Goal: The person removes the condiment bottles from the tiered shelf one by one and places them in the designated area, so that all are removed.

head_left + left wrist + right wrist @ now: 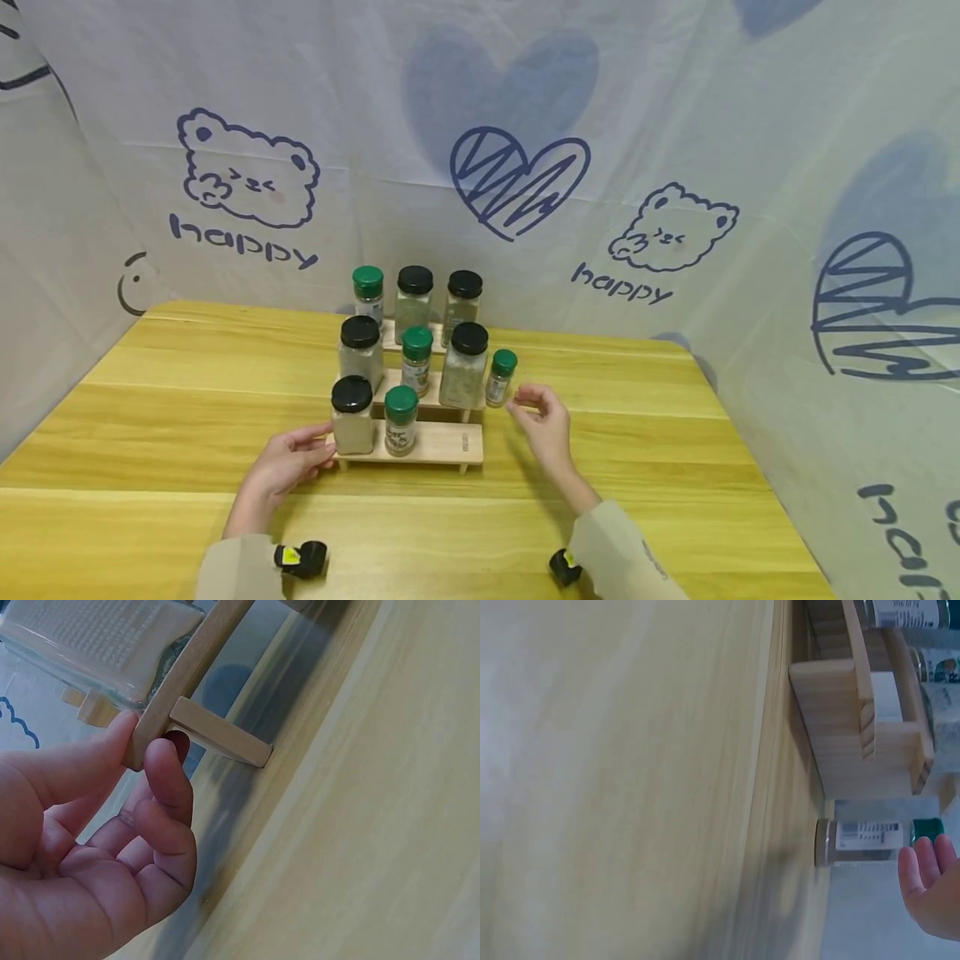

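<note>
You have nine jars in all: five with black caps and four with green. Eight stand upright on one three-tier wooden rack (442, 443): three on the back tier, three on the middle, two on the front. The ninth, a small green-capped jar (498, 388), stands on the worktop (652, 467) just beside the rack's right side; its long axis is vertical, cap up. The rack's long axis runs left to right before you, its tiers stepping up away from you. Your left grip (288, 462) pinches the left end of the front tier, thumb above the board and a finger below. Your right grip (546, 425) is beside the small green-capped jar, fingers loosely extended and holding nothing; whether a fingertip touches the glass, you cannot tell
</note>
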`<state>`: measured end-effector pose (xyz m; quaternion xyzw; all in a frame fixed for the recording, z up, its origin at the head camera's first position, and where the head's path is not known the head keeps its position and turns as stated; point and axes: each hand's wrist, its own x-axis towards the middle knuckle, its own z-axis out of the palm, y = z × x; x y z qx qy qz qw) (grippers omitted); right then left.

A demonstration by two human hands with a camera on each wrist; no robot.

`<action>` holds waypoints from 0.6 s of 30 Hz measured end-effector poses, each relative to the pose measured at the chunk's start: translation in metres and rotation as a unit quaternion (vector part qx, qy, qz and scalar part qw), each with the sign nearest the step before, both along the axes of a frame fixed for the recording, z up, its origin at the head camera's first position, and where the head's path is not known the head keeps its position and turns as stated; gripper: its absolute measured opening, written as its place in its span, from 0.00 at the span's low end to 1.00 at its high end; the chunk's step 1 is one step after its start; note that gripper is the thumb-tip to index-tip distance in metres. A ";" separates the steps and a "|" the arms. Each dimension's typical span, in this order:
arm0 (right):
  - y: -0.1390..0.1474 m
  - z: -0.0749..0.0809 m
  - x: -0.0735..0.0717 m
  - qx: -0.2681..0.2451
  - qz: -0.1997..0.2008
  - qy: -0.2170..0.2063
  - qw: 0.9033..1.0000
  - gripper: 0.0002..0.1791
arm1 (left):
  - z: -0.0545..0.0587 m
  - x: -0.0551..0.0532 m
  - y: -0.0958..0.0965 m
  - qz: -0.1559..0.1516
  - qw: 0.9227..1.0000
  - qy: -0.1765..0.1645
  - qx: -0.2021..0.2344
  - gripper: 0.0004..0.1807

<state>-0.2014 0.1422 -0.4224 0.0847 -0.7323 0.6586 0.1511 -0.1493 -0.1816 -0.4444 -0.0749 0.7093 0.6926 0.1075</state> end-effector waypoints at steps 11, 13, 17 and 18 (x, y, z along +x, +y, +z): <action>-0.008 -0.005 0.011 0.001 0.022 0.027 0.999 0.13 | 0.000 0.001 -0.001 -0.001 1.000 -0.004 0.000 0.28; -0.009 -0.005 0.013 -0.002 0.028 0.023 0.999 0.13 | 0.000 0.001 -0.001 -0.001 1.000 -0.004 0.002 0.28; -0.012 -0.003 0.018 -0.008 0.042 0.010 0.999 0.13 | -0.001 0.000 -0.001 -0.002 1.000 -0.004 0.005 0.28; -0.013 -0.002 0.019 -0.010 0.048 0.007 0.999 0.13 | -0.002 0.000 -0.001 -0.002 1.000 -0.004 0.006 0.28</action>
